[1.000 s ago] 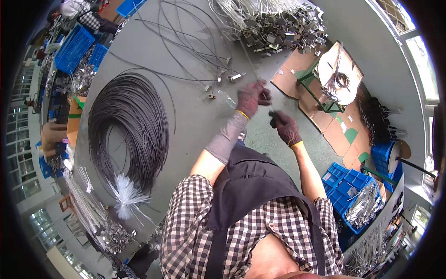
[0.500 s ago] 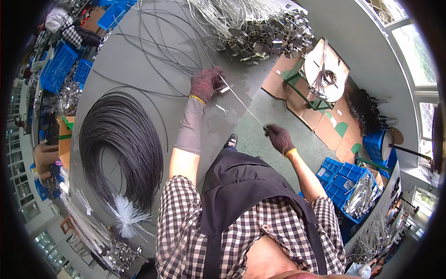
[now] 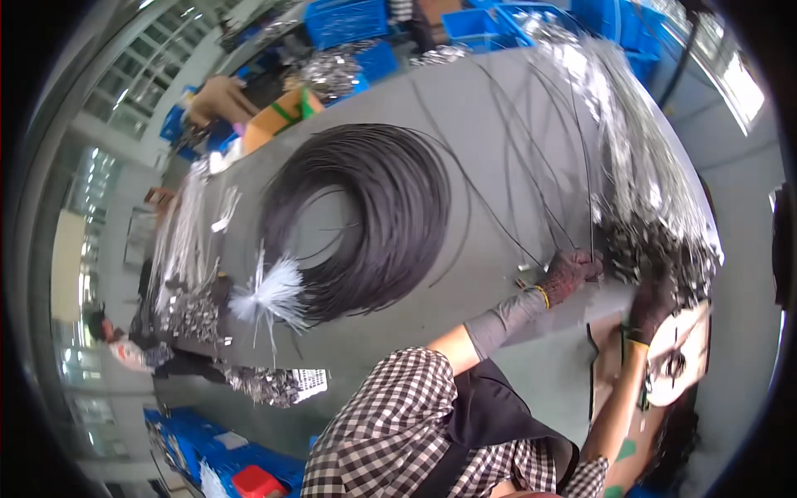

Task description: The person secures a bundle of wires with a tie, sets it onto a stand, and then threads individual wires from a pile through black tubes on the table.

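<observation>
My left hand (image 3: 573, 272), in a dark red knit glove, is closed around several thin black cables (image 3: 544, 197) above the grey table near its front edge. The cables run from the fist toward the far side of the table. To the right, my right hand (image 3: 653, 307), in a similar glove, is at the near edge of a pile of small metal pieces (image 3: 656, 249) joined to clear and whitish strands (image 3: 627, 133). Blur and the dark pile hide its fingers. A large coil of black cable (image 3: 407, 216) lies left of my left arm.
A bundle of white ties (image 3: 270, 297) rests against the coil's near left side. More strands with metal ends (image 3: 187, 311) lie at the table's left end. Blue bins (image 3: 344, 23) stand beyond the far edge. A white-topped stand (image 3: 677, 353) is near my right forearm.
My view has swung to the left. My right hand, earlier out to the right at the end of a pale, taut strand, is now at the metal pile. My left hand still grips the cables.
</observation>
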`<control>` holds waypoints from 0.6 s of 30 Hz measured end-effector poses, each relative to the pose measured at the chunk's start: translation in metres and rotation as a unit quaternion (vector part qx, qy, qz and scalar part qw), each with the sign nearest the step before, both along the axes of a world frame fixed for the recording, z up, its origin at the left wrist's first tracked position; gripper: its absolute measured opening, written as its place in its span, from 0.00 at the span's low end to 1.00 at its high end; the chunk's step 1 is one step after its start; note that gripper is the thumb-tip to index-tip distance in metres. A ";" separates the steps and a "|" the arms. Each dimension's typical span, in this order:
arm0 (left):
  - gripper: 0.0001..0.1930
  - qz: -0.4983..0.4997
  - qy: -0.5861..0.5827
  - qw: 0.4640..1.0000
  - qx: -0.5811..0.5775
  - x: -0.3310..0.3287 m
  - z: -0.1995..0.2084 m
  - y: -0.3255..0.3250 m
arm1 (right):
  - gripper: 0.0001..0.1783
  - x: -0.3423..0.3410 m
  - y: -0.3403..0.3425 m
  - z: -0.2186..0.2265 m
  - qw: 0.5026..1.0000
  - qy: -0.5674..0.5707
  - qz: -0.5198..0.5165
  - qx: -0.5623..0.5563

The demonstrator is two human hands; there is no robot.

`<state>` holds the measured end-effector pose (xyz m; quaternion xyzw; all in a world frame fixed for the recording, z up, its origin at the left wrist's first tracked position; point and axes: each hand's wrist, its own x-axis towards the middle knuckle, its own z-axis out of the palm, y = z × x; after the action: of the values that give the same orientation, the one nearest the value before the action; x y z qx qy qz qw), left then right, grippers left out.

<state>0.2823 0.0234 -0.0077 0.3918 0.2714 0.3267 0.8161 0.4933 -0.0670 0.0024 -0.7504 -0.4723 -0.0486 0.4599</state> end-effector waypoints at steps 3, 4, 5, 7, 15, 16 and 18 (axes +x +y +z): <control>0.10 -0.006 0.048 0.989 0.138 -0.062 -0.034 0.032 | 0.21 0.059 0.008 0.016 0.992 -0.079 -0.089 0.038; 0.13 -0.025 0.246 0.942 0.227 -0.081 -0.012 0.035 | 0.22 0.066 0.002 0.028 0.974 -0.174 -0.134 -0.052; 0.16 0.022 0.371 0.866 0.336 -0.106 -0.010 0.035 | 0.22 0.064 0.004 0.053 0.940 -0.264 -0.167 -0.134; 0.26 0.072 0.577 0.694 0.425 -0.149 -0.030 0.029 | 0.22 0.077 0.014 0.065 0.938 -0.244 -0.152 -0.193; 0.21 -0.044 0.819 0.554 0.145 -0.228 -0.037 0.010 | 0.14 0.062 0.040 0.094 0.903 -0.248 -0.128 -0.326; 0.21 -0.064 0.800 0.575 0.160 -0.225 -0.036 0.011 | 0.11 0.067 0.042 0.096 0.904 -0.247 -0.119 -0.329; 0.20 -0.089 0.777 0.597 0.178 -0.220 -0.036 0.011 | 0.11 0.067 0.030 0.094 0.903 -0.267 -0.122 -0.314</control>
<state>0.0623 0.0343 -0.0440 0.6569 0.7035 -0.1334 0.2361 0.5607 -0.0375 0.0968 -0.8667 -0.4729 -0.1517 0.0474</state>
